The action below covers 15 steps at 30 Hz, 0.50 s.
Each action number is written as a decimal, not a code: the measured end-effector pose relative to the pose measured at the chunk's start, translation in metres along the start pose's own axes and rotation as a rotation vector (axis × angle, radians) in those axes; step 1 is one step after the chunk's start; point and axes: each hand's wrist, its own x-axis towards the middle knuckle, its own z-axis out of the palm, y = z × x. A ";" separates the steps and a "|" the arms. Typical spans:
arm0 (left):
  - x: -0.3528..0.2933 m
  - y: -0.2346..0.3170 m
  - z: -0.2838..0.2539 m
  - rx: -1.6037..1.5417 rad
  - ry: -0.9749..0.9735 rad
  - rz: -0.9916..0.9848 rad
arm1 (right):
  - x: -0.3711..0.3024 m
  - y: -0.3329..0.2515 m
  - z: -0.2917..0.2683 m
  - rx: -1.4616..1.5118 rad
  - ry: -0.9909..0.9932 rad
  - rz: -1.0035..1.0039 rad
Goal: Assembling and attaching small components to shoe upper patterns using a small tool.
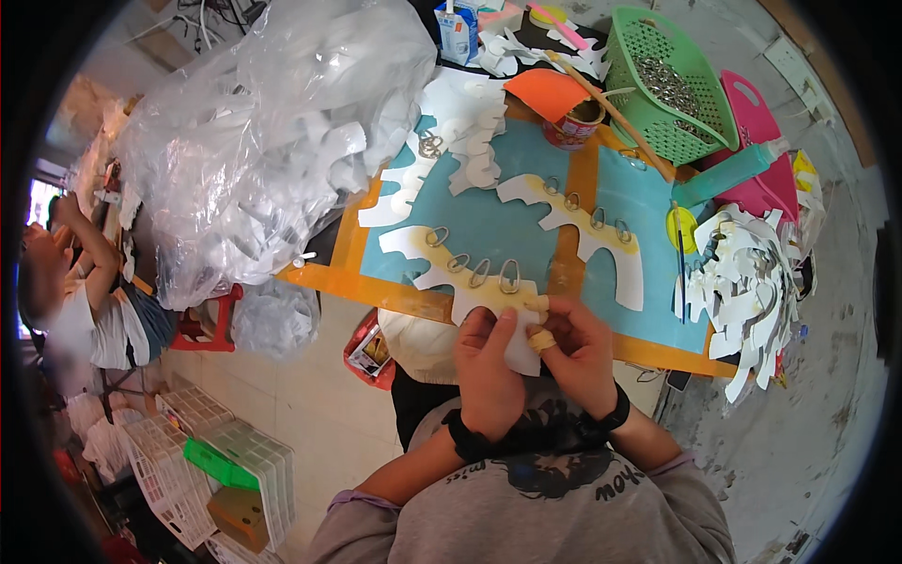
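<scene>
My left hand [490, 365] and my right hand [581, 355] meet at the near edge of the table. Both pinch the near end of a white scalloped cutout [489, 295], which has yellowish smears and several metal rings [510, 276] along its edge. Yellow tape wraps the thumb and a finger of my right hand. The far part of the cutout extends over the tabletop. A second scalloped cutout [624, 274] with similar rings lies beyond it. What is between my fingertips besides the cutout is too small to tell.
A large clear plastic bag [272, 141] bulges over the left. Behind stand a tin [569, 132], a green basket [628, 33] of metal pieces and a pink basket [766, 193]. White cutouts [742, 282] pile up at right. Another person [94, 310] sits far left.
</scene>
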 end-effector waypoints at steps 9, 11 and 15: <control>0.005 0.004 0.005 0.053 0.084 0.025 | 0.000 -0.005 -0.005 -0.177 0.089 -0.232; 0.007 0.002 0.001 0.076 0.087 0.051 | 0.005 -0.023 -0.006 -0.316 0.148 -0.318; 0.008 0.001 0.006 0.106 0.117 0.101 | 0.015 -0.030 -0.004 -0.504 0.147 -0.346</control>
